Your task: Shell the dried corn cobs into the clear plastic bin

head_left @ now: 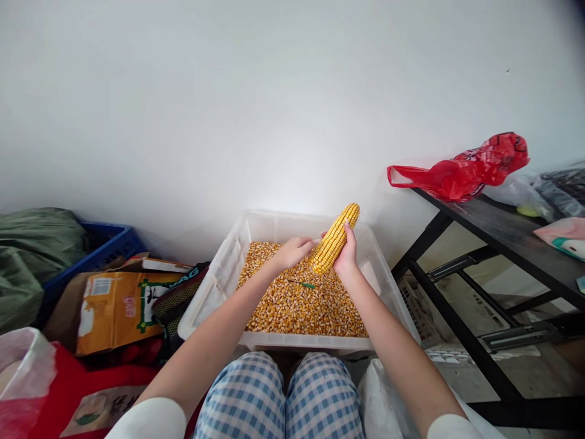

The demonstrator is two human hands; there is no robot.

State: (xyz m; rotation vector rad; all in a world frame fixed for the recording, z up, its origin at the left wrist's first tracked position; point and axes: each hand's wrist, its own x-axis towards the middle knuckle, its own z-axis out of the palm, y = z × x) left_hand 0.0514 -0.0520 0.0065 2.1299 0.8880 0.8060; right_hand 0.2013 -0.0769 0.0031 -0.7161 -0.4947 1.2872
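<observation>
A yellow ear of corn [336, 241], its kernels in rows, is tilted up to the right over the bin. My right hand [348, 249] is wrapped round its right side, thumb along the cob. Beside its lower left, my left hand [296, 251] has its fingers stretched toward the cob; whether the tips touch it I cannot tell. Under both hands, loose corn kernels [292, 311] fill much of a translucent plastic bin [210, 299]. A thin tool with a green handle [307, 285] lies on the kernels.
To the right stands a black-framed table [503, 228] with a red plastic bag [475, 167]. On the left are a blue crate [114, 244], an orange cardboard box [112, 311] and a red bag [82, 390]. A white wall [274, 110] rises behind the bin.
</observation>
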